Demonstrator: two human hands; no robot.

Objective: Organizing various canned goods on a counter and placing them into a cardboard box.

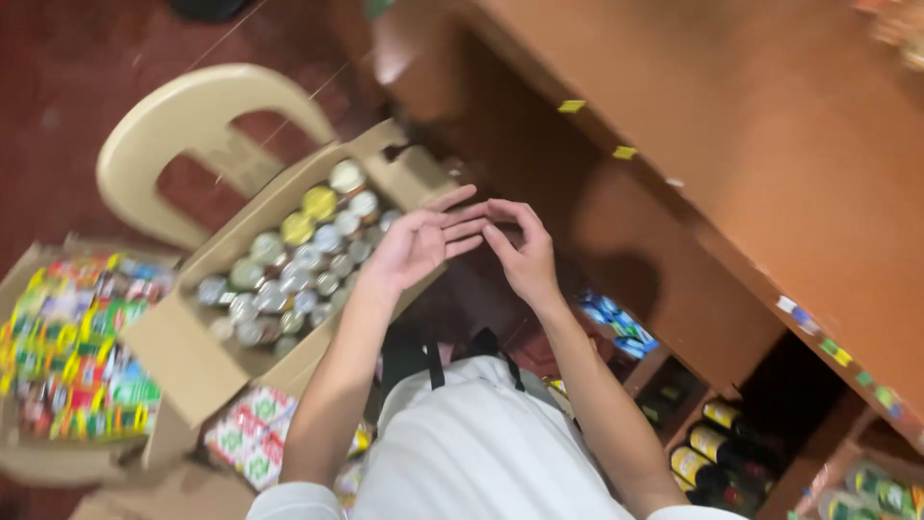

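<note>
My left hand is held out flat, palm up and fingers spread, just past the near right corner of an open cardboard box full of several round tins. My right hand is raised beside it, its fingers curled and touching the left hand's fingertips. I see nothing held in either hand. Both hands hover in front of the dark space under a brown wooden shelf.
A beige plastic chair carries the box of tins. Another carton of colourful packets lies at the left, with red-and-green packets below. Dark bottles with yellow labels and blue packs fill lower shelf compartments at the right.
</note>
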